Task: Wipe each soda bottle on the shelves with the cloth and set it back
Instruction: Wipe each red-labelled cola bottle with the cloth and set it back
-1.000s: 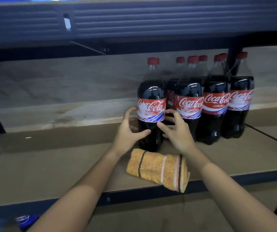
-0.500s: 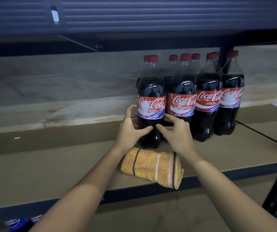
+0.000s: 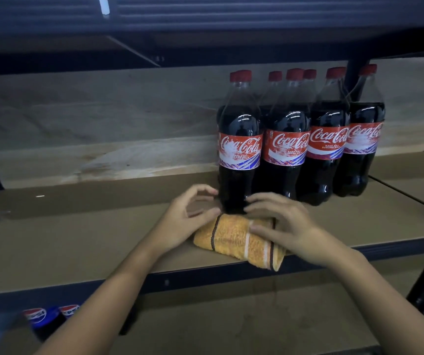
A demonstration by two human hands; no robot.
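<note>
The nearest cola bottle (image 3: 239, 155) stands upright on the shelf (image 3: 77, 242) at the left end of its cluster, bare board stretching leftward, while the left hand (image 3: 182, 221) and right hand (image 3: 285, 224), fingers loosely curved and gripping nothing, flank its base above the folded cloth (image 3: 234, 239) overhanging the front edge.

Cola bottles (image 3: 239, 149) upright, red caps, clustered; folded orange cloth (image 3: 234, 239) at shelf edge

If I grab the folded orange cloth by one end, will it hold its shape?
Probably not. The orange cloth looks like soft terry, loosely folded, so it should unfold and droop. It likely weighs little. Its corner overhangs the shelf edge, so it may slide off.
</note>
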